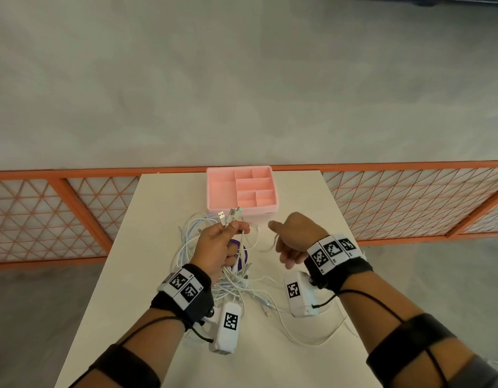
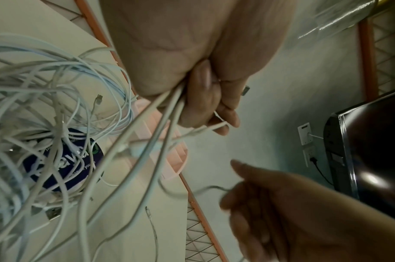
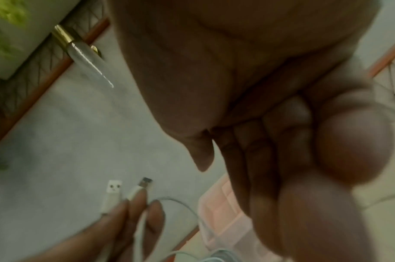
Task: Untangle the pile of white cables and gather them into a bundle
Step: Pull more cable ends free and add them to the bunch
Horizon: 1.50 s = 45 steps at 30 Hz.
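A tangled pile of white cables [image 1: 236, 284] lies on the white table [image 1: 158, 247], spreading over a purple disc [image 1: 238, 243]. My left hand [image 1: 222, 242] is raised above the pile and grips several cable ends, their USB plugs [image 1: 228, 215] sticking up past the fingers. The left wrist view shows those strands [image 2: 160, 124] dropping from the fist [image 2: 205, 99] to the pile [image 2: 46, 106]. My right hand [image 1: 295, 242] hovers to the right with curled fingers, and one thin cable [image 1: 267, 247] runs into them. In the right wrist view that hand [image 3: 281, 141] is blurred.
A pink compartment tray [image 1: 242, 210] stands at the table's far edge, just behind the hands. One cable [image 1: 312, 341] trails toward the front right edge. An orange mesh fence [image 1: 410, 197] runs behind the table. Grey floor lies beyond.
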Motion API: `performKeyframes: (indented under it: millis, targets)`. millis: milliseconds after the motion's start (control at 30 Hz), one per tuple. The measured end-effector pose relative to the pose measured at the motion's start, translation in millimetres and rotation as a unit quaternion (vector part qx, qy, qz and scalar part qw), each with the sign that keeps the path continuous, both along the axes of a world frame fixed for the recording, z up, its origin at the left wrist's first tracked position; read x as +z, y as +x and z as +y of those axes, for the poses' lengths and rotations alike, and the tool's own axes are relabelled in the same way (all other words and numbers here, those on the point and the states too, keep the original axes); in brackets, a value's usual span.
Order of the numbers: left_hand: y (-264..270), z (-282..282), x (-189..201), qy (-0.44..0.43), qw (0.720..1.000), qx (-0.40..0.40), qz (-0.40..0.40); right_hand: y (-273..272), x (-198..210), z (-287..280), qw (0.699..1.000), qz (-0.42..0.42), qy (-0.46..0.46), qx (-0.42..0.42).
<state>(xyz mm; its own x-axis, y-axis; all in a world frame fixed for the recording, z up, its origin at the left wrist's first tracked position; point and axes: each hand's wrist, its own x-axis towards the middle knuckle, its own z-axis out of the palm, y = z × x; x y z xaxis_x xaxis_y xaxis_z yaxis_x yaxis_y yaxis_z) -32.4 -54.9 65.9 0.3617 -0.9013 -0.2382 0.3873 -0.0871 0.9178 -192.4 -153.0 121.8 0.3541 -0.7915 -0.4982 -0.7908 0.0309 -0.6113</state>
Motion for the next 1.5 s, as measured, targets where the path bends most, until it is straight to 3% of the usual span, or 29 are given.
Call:
performKeyframes:
  millis: [67,167,233,333,500,567,667,867,967,1367,1500]
  targets:
    - [-0.5,0.7,-0.6,0.004,1.0,0.009,0.001,6.6,2.6,-2.6,0.998,-0.045,-0.042,0.028]
    - [-1.8,2.3,-1.7,0.01,1.0,-0.007,0.003,15.0,-0.4,-6.4,0.968,-0.1,-0.201,0.11]
    - [-3.7,3.2,-1.1,0.01,1.0,-0.023,0.017,19.6,-5.7,-3.0,0.954,-0.122,-0.203,0.183]
    - [-3.2,5.4,0.2,0.018,0.999,-0.015,0.035,22.8,-11.5,1.2,0.953,-0.124,-0.176,0.214]
    - [3.9,7.1,-6.2,0.032,0.998,0.048,0.019,18.8,-12.2,-0.6,0.963,-0.104,-0.152,0.194]
    - [7.4,6.3,-8.6,0.048,0.995,0.087,0.028,19.0,-13.0,-1.4,0.968,-0.167,-0.149,0.113]
    - [8.2,5.8,-9.7,0.044,0.992,0.082,0.088,22.0,-12.6,-1.7,0.951,-0.272,-0.147,0.026]
    - [-0.5,3.4,-3.6,0.023,0.981,0.054,0.183,30.2,-20.0,29.3,0.943,-0.292,-0.116,0.105]
    - [-3.5,3.8,-3.8,0.022,0.98,0.067,0.186,30.1,-26.6,38.2,0.939,-0.326,-0.072,0.081]
    - [3.2,2.1,-6.4,0.033,0.988,0.08,0.126,13.2,-37.9,45.0,0.95,-0.248,-0.07,0.178]
    - [1.6,4.4,-8.6,0.045,0.993,0.076,0.076,6.7,-46.9,35.2,0.966,-0.154,-0.024,0.206]
